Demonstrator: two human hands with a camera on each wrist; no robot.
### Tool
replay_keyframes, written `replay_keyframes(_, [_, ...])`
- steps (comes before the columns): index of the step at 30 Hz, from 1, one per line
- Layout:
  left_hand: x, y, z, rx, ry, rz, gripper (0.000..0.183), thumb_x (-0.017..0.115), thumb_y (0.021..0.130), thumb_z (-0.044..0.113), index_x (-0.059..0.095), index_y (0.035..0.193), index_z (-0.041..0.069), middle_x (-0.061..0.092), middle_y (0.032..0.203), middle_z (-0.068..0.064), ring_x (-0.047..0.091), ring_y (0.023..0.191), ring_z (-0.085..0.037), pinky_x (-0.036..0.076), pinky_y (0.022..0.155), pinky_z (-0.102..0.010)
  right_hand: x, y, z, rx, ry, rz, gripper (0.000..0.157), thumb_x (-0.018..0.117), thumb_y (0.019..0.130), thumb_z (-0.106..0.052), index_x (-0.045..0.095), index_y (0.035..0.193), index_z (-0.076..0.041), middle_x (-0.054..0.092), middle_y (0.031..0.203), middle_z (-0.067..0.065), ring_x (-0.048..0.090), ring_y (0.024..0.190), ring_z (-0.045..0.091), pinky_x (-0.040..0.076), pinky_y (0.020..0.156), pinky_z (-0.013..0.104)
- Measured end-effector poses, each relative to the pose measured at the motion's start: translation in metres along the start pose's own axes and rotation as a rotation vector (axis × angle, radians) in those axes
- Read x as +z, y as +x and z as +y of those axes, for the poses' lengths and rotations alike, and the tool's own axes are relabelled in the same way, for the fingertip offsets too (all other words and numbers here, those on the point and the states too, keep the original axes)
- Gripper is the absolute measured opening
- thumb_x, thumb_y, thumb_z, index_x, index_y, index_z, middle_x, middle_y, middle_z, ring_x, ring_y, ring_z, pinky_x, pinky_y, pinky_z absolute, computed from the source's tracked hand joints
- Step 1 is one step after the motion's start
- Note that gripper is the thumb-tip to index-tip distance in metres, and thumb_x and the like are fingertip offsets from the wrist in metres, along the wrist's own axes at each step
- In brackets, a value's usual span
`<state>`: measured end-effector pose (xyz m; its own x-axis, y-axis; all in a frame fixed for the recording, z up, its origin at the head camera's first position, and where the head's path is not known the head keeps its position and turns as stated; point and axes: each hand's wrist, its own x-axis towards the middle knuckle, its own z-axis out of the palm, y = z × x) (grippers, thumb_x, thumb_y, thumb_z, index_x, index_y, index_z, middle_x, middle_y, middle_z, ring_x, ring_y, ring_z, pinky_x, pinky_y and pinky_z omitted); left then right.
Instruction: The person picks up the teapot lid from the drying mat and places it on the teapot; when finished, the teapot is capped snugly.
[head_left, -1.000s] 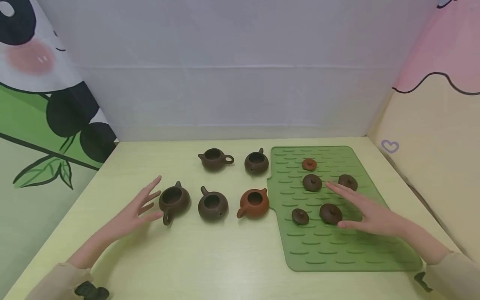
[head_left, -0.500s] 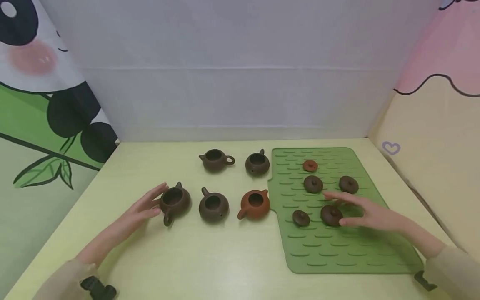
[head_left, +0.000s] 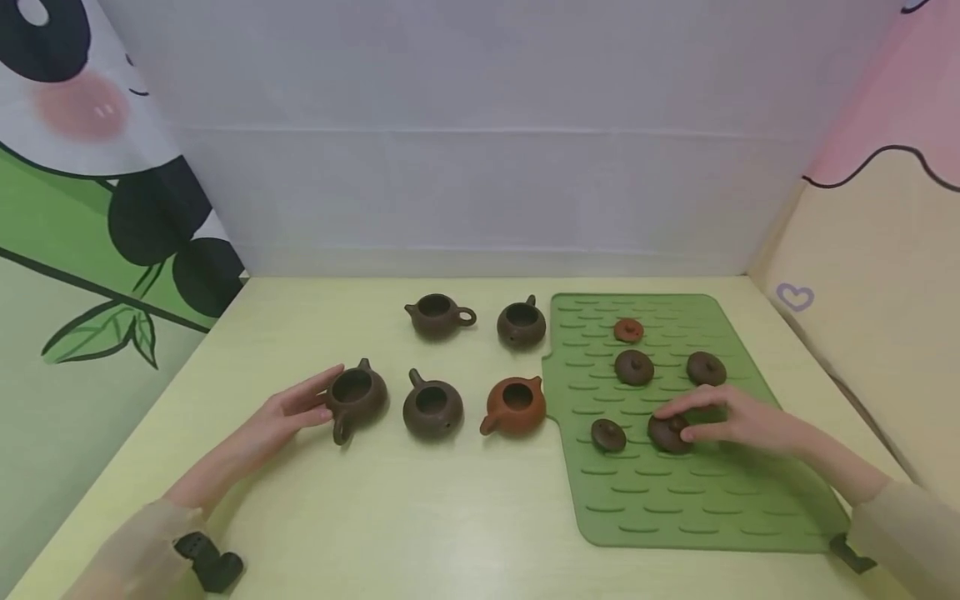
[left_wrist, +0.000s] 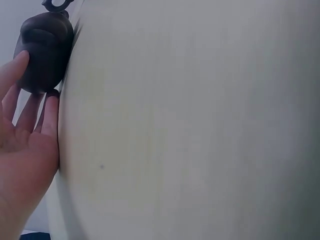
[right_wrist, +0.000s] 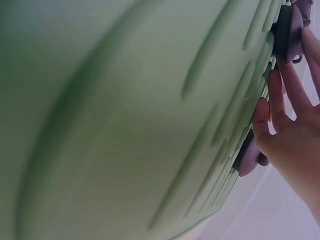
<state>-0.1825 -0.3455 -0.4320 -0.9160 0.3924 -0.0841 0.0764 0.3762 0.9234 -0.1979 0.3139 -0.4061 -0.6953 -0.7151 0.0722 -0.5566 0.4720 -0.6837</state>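
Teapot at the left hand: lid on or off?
Off. In the head view, the teapot at the left hand shows a dark, uncovered mouth with no lid over it.

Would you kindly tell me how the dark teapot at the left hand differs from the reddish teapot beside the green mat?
Colour: the dark teapot is deep brown, the reddish teapot orange-brown.
Contact: the left hand touches the dark teapot; no hand touches the reddish teapot.
Place: the dark teapot ends the near row at left, the reddish teapot at right.
Shared: both stand upright without lids.
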Motion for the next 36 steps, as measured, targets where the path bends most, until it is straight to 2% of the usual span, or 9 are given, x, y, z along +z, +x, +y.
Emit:
replay_keyframes(2, [-0.001, 0.001, 0.001, -0.001, 0.03, 0.001, 0.065, 0.056, 0.101, 0.017, 0.026, 0.158, 0.019, 0.024, 0.164, -0.014, 0.043, 0.126, 0.018, 0.035, 0.101, -0.006, -0.002, 0.002, 0.001, -0.009, 0.018, -0.006, 0.034, 0.071, 0.09, -0.016, 0.069, 0.124, -0.014, 0.072, 0.124, 0.0, 0.059, 0.117, -0.008, 0.046, 0.095, 0.011])
replay_keyframes(3, [-0.001, 0.001, 0.001, 0.008, 0.031, -0.002, 0.065, 0.057, 0.1, 0.016, 0.026, 0.158, 0.018, 0.024, 0.163, -0.016, 0.044, 0.126, 0.017, 0.034, 0.099, -0.004, -0.002, 0.003, 0.001, -0.012, 0.022, -0.01, 0.033, 0.071, 0.09, -0.016, 0.07, 0.123, -0.014, 0.072, 0.123, 0.001, 0.059, 0.117, -0.008, 0.045, 0.095, 0.01])
replay_keyframes(8, [-0.004, 0.003, 0.002, 0.028, 0.055, -0.011, 0.067, 0.06, 0.098, 0.014, 0.029, 0.157, 0.017, 0.027, 0.161, -0.018, 0.05, 0.124, 0.014, 0.036, 0.099, -0.005, -0.007, 0.009, -0.001, -0.036, 0.009, -0.035, 0.03, 0.072, 0.089, -0.014, 0.073, 0.119, -0.015, 0.073, 0.121, 0.005, 0.06, 0.114, -0.009, 0.047, 0.093, 0.011])
replay_keyframes(12, [-0.006, 0.004, 0.0, 0.017, 0.065, 0.001, 0.067, 0.061, 0.098, 0.015, 0.03, 0.157, 0.018, 0.028, 0.161, -0.017, 0.051, 0.123, 0.013, 0.036, 0.098, -0.005, -0.015, 0.02, -0.01, -0.017, -0.018, -0.029, 0.028, 0.072, 0.089, -0.016, 0.074, 0.117, -0.018, 0.074, 0.119, 0.003, 0.06, 0.113, -0.009, 0.05, 0.091, 0.013])
replay_keyframes(21, [-0.005, 0.006, -0.004, 0.037, 0.062, 0.027, 0.065, 0.063, 0.096, 0.014, 0.034, 0.155, 0.014, 0.035, 0.159, -0.018, 0.052, 0.123, 0.011, 0.039, 0.098, -0.007, -0.036, 0.059, -0.043, 0.135, 0.011, 0.092, 0.027, 0.07, 0.092, -0.021, 0.072, 0.12, -0.02, 0.071, 0.124, 0.006, 0.061, 0.108, -0.009, 0.055, 0.081, 0.02])
replay_keyframes(26, [-0.004, 0.006, -0.003, 0.053, 0.034, 0.017, 0.064, 0.061, 0.097, 0.011, 0.033, 0.155, 0.012, 0.035, 0.159, -0.018, 0.053, 0.124, 0.009, 0.04, 0.099, -0.008, -0.036, 0.087, -0.07, 0.214, -0.024, 0.163, 0.028, 0.069, 0.093, -0.032, 0.071, 0.12, -0.029, 0.069, 0.127, 0.0, 0.065, 0.111, 0.006, 0.054, 0.086, 0.025])
replay_keyframes(29, [-0.004, 0.006, -0.003, 0.046, 0.028, 0.019, 0.065, 0.062, 0.097, 0.011, 0.033, 0.155, 0.013, 0.035, 0.159, -0.018, 0.052, 0.125, 0.009, 0.041, 0.099, -0.009, -0.031, 0.106, -0.084, 0.233, 0.026, 0.184, 0.03, 0.069, 0.092, -0.037, 0.07, 0.121, -0.029, 0.07, 0.124, -0.002, 0.068, 0.111, 0.016, 0.053, 0.092, 0.031])
replay_keyframes(33, [-0.004, 0.006, -0.003, 0.028, 0.017, 0.021, 0.065, 0.062, 0.096, 0.012, 0.033, 0.155, 0.013, 0.034, 0.159, -0.018, 0.052, 0.124, 0.009, 0.04, 0.098, -0.009, -0.022, 0.135, -0.099, 0.206, 0.158, 0.223, 0.03, 0.07, 0.093, -0.032, 0.069, 0.121, -0.022, 0.07, 0.12, 0.002, 0.069, 0.107, 0.018, 0.054, 0.095, 0.037])
replay_keyframes(36, [-0.005, 0.007, -0.004, 0.017, 0.015, 0.017, 0.065, 0.062, 0.096, 0.012, 0.033, 0.155, 0.013, 0.034, 0.16, -0.017, 0.052, 0.124, 0.01, 0.039, 0.098, -0.009, -0.014, 0.155, -0.107, 0.179, 0.24, 0.266, 0.03, 0.071, 0.091, -0.031, 0.07, 0.12, -0.022, 0.069, 0.122, 0.0, 0.066, 0.11, 0.017, 0.053, 0.096, 0.039])
